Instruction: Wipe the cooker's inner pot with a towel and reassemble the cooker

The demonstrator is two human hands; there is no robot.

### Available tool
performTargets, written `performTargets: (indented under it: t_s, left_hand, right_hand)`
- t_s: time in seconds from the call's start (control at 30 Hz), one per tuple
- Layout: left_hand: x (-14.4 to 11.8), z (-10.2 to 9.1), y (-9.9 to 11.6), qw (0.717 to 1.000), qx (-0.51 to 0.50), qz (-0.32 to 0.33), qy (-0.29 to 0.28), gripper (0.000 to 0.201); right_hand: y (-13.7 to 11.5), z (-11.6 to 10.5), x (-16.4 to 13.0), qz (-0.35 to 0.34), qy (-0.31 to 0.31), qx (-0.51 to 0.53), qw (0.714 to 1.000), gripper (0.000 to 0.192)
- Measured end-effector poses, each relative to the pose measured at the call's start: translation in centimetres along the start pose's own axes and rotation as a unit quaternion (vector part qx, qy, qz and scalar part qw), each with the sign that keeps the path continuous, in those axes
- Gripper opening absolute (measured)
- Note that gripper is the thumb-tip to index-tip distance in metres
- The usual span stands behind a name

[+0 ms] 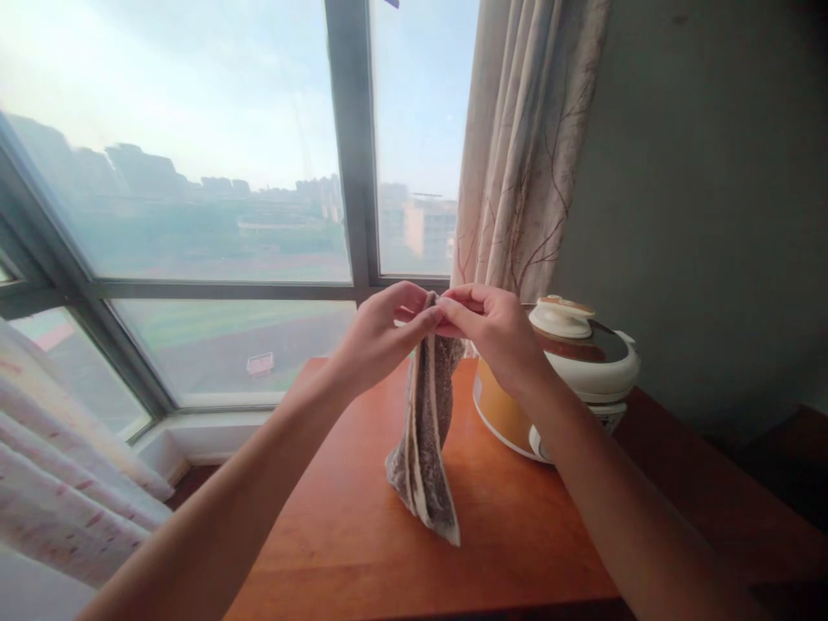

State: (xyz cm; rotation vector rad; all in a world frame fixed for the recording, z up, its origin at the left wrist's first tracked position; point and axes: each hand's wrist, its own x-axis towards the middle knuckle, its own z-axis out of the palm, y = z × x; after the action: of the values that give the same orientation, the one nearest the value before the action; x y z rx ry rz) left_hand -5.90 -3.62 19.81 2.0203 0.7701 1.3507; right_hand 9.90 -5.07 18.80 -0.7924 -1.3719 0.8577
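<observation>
A grey-brown cloth [432,431] with pale edges hangs in loose folds over the wooden table, its top bunched between my two hands. My left hand [396,332] pinches that top end from the left, thumb pointing inward. From the other side my right hand [488,323] grips the same end, its thumb and fingers meeting my left hand's fingertips. The folds widen toward the lower end, which hangs close to the tabletop; whether it touches the wood I cannot tell. My fingers hide the uppermost bit of the cloth.
A rice cooker [586,375] with a white rim and orange-yellow body stands on the table [349,535], partly behind my right forearm. Beyond the table are a large framed window [226,291] and a patterned curtain [517,155]. Pale fabric [58,483] drapes at the lower left.
</observation>
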Motion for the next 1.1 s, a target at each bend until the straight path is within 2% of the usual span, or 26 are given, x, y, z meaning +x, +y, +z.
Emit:
performTargets:
  t_s: [0.13,0.37,0.47,0.63,0.8,0.97,1.1]
  left_hand:
    - [0.0,0.0,-0.4,0.999,-0.005,-0.004,0.031,0.033]
    - [-0.1,-0.5,-1.2,0.998,-0.035,-0.023,0.039,0.02]
    - [-0.3,-0.8,-1.2,0.998,-0.036,-0.025,0.041,0.019]
    - [-0.3,-0.9,-1.4,0.997,-0.057,-0.029,0.042,0.022]
    - [-0.4,-0.4,-1.3,0.995,-0.077,-0.045,0.033,0.031]
    - [-0.8,-0.5,-0.8,0.978,-0.178,-0.113,-0.013,0.032]
    - [-0.8,-0.8,-1.3,0.962,-0.219,-0.161,-0.027,0.03]
  right_hand:
    - [-0.3,-0.5,-0.3,-0.003,-0.036,0.002,0.999,0.017]
    - [0.3,-1.3,-0.4,-0.058,-0.077,-0.063,0.993,0.022]
    - [0.6,-1.5,-0.3,-0.078,-0.068,-0.077,0.992,0.02]
    - [1.4,-1.7,0.1,-0.123,-0.038,-0.16,0.979,0.017]
    - [2.0,-1.1,0.6,-0.144,-0.041,-0.153,0.977,0.014]
    - [2.2,-0.8,0.7,-0.169,-0.043,-0.184,0.967,0.01]
    - [2.4,-0.7,0.3,-0.182,-0.064,-0.196,0.961,0.008]
